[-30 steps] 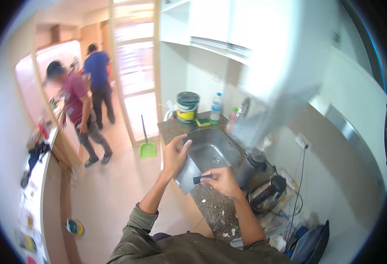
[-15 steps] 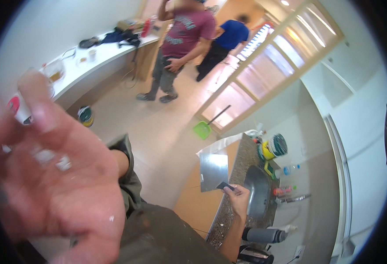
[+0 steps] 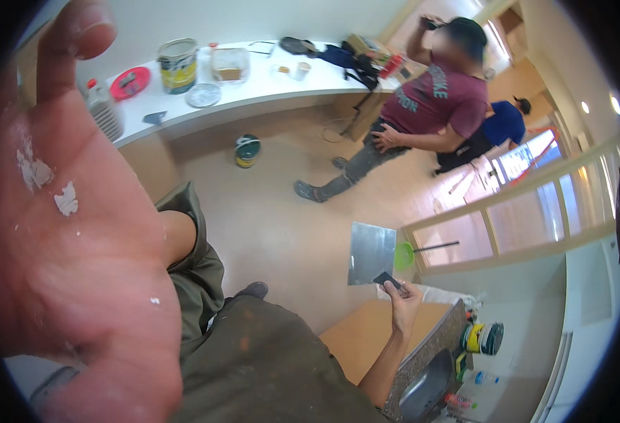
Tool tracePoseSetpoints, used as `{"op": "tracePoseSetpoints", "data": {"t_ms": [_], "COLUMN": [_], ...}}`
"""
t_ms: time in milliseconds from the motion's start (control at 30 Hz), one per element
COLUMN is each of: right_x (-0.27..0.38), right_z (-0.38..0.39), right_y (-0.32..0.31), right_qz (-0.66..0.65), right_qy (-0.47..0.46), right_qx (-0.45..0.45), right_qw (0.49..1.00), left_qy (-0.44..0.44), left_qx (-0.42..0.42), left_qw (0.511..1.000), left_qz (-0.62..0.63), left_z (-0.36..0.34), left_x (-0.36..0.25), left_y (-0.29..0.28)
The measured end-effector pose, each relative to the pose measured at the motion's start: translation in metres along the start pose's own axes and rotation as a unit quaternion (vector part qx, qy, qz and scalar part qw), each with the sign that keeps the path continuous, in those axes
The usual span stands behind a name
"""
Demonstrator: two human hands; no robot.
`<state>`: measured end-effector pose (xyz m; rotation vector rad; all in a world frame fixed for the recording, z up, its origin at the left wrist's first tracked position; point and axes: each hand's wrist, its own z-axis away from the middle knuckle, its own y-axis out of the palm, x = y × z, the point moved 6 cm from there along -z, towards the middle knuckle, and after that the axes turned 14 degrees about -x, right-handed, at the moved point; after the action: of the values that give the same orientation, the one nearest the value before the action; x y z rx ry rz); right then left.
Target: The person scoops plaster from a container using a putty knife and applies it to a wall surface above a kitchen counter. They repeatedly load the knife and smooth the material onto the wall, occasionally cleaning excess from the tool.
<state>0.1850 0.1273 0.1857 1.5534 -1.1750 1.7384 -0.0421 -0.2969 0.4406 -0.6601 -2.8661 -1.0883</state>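
Note:
My left hand (image 3: 91, 247) is very close to the camera at the left, palm turned toward me. A raised finger stands apart at its top, and white flakes (image 3: 66, 199) stick to the skin. Nothing is held in it. At the lower middle, my right hand (image 3: 405, 299) grips the black handle (image 3: 387, 280) of a steel trowel. The trowel's flat rectangular blade (image 3: 370, 254) stands upright above the floor, its metal surface facing me. Part of the grip is hidden by the fingers.
A white counter (image 3: 140, 132) holds an open paint can (image 3: 178, 67), a pink dish (image 3: 130, 82) and a clear tub (image 3: 231, 63). A bucket (image 3: 247, 151) and green dustpan (image 3: 403, 257) are on the floor. A person in maroon (image 3: 430, 102) stands ahead; a sink (image 3: 426, 388) is lower right.
My view has turned left, bringing more of the white counter into sight. My right hand has shifted right and slightly up with the trowel. The left hand stays raised.

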Motion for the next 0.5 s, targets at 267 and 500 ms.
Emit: {"op": "tracePoseSetpoints", "data": {"t_ms": [267,500], "right_x": [0.027,0.044], "right_z": [-0.034,-0.049], "right_y": [0.127,0.238], "right_qz": [0.010,-0.011], "right_qy": [-0.021,-0.009], "right_qx": [0.153,0.267], "right_qw": [0.988,0.964], "left_qy": [0.090,0.154], "left_qx": [0.046,0.073], "left_qw": [0.987,0.959], "left_qz": [-0.124,-0.225], "left_z": [-0.051,-0.078], "left_x": [-0.034,-0.049], "left_y": [-0.058,-0.089]}}
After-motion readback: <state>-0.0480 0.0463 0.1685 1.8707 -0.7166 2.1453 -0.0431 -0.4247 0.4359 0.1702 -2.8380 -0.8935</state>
